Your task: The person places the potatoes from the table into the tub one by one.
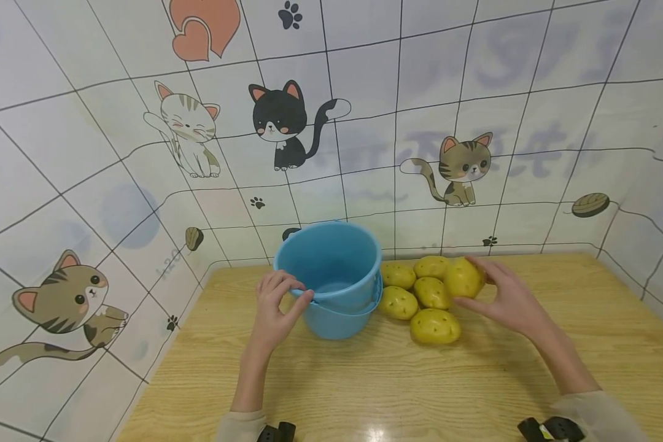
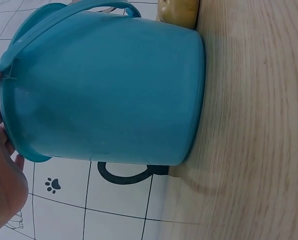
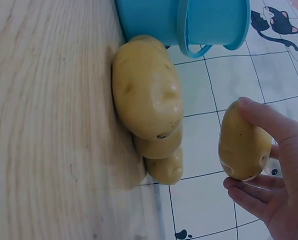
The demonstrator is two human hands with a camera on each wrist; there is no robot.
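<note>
A blue bucket stands upright on the table, its inside bare and its handle hanging down along the front. My left hand grips the bucket's near-left rim between thumb and fingers; in the left wrist view the fingertips lie along that rim. My right hand holds a yellow potato between thumb and fingers, raised off the table in the right wrist view. Several more potatoes lie in a cluster just right of the bucket, and the nearest one looks large in the right wrist view.
The wooden table meets a tiled wall with cat drawings right behind the bucket and potatoes. Another wall rises along the table's left side. Dark straps sit on both wrists at the bottom of the head view.
</note>
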